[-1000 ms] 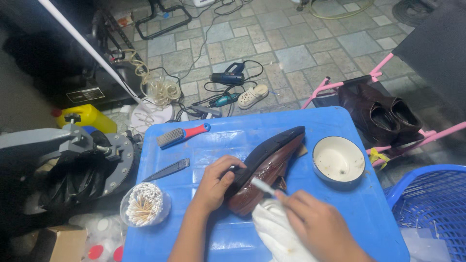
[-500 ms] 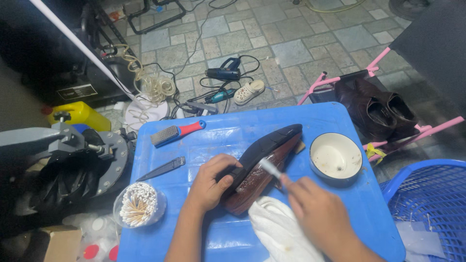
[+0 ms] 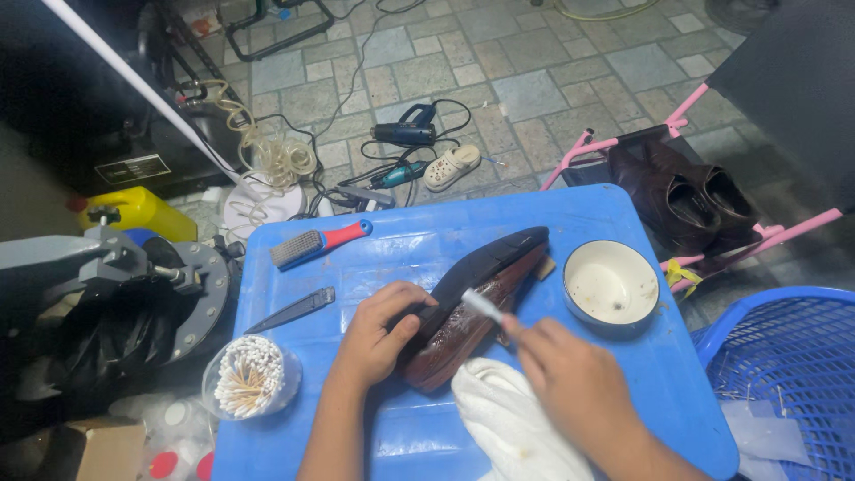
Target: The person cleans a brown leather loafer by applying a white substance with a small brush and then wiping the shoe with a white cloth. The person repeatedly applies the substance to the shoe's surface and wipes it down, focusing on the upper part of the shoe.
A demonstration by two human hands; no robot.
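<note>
Glossy brown leather, a dress shoe with a black sole (image 3: 472, 307) lies on its side on the blue plastic table (image 3: 588, 209), its long axis slanting from the near left up to the far right, toe pointing away. The left hand (image 3: 378, 334) is wrapped around the heel end, fingers closed on it, pinning the shoe down. The right hand (image 3: 570, 387) sits just right of the shoe's middle, pinched shut on a thin white stick-like tool (image 3: 484, 305) whose tip touches the upper. A white cloth (image 3: 508, 423) lies under that wrist; a cream round bowl (image 3: 613, 283) stands near, to the right.
</note>
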